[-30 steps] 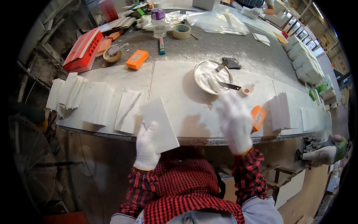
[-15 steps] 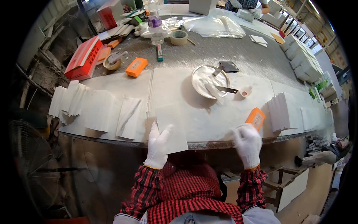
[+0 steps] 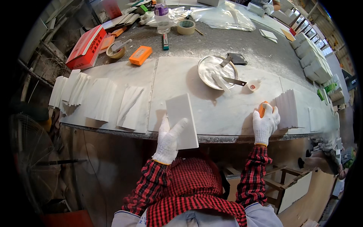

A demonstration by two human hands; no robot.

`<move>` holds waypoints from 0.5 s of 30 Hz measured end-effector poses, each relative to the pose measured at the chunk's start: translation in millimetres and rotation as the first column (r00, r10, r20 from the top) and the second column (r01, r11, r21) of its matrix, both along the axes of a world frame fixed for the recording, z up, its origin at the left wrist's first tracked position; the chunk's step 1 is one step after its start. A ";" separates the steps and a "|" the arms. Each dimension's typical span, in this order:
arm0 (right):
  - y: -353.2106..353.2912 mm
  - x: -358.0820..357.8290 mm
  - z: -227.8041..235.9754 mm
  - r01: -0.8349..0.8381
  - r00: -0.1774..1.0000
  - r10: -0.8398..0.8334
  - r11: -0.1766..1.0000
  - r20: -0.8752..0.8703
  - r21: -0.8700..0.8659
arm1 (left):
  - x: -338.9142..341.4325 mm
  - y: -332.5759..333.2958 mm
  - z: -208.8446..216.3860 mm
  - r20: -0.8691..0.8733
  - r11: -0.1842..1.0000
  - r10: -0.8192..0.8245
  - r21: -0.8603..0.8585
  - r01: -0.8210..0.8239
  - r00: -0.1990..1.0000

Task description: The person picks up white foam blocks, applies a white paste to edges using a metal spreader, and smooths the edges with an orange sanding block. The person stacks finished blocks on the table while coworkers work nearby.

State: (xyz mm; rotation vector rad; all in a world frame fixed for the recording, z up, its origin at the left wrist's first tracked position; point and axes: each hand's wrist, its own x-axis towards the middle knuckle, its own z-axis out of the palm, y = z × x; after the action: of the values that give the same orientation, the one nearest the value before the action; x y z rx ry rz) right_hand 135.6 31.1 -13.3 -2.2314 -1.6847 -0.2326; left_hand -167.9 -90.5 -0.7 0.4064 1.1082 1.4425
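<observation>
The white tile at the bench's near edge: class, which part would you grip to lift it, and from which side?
Grip the white tile by its near end, coming from the bench front: that end overhangs the edge, so fingers fit beneath it. The left hand already holds its left side.

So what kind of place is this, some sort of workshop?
Most likely a stone or tile workshop. The left hand holds a white tile over a marble-topped bench, more cut white tiles stand stacked nearby, and a metal dish of white paste holds spatulas.
</observation>
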 end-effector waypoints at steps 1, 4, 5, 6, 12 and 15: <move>0.0 -1.0 0.9 -0.019 1.000 0.019 1.000 0.004 0.019 | -1.5 -1.8 -0.3 -0.012 1.000 -0.003 0.019 0.003 1.000; 5.7 20.4 -18.1 -0.155 0.982 0.171 0.973 -0.081 0.174 | 2.6 -1.1 1.8 -0.035 0.998 -0.021 0.052 0.023 0.999; 1.2 10.8 -11.8 -0.205 0.895 0.267 0.958 -0.358 0.201 | 1.8 -1.5 2.6 -0.028 0.999 -0.011 0.048 0.013 1.000; -17.2 -9.3 3.3 -0.255 0.720 0.345 0.938 -0.602 0.233 | 0.6 -5.5 4.1 -0.022 0.999 0.007 0.037 -0.006 1.000; -137.2 -112.2 33.2 -0.596 -0.055 0.224 0.774 -0.973 0.212 | 9.9 -2.1 2.4 -0.149 0.992 0.000 0.122 0.019 0.989; -89.8 -154.5 51.0 -0.442 -0.021 0.282 0.858 -0.959 0.262 | 19.8 -13.3 6.7 -0.248 0.992 0.003 0.121 0.028 0.969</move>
State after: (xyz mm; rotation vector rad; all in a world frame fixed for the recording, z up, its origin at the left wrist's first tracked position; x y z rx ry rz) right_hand -18.9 -58.7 37.7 -1.1134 -1.2412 1.3245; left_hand -148.1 -103.8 6.0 0.6963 1.2149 1.4819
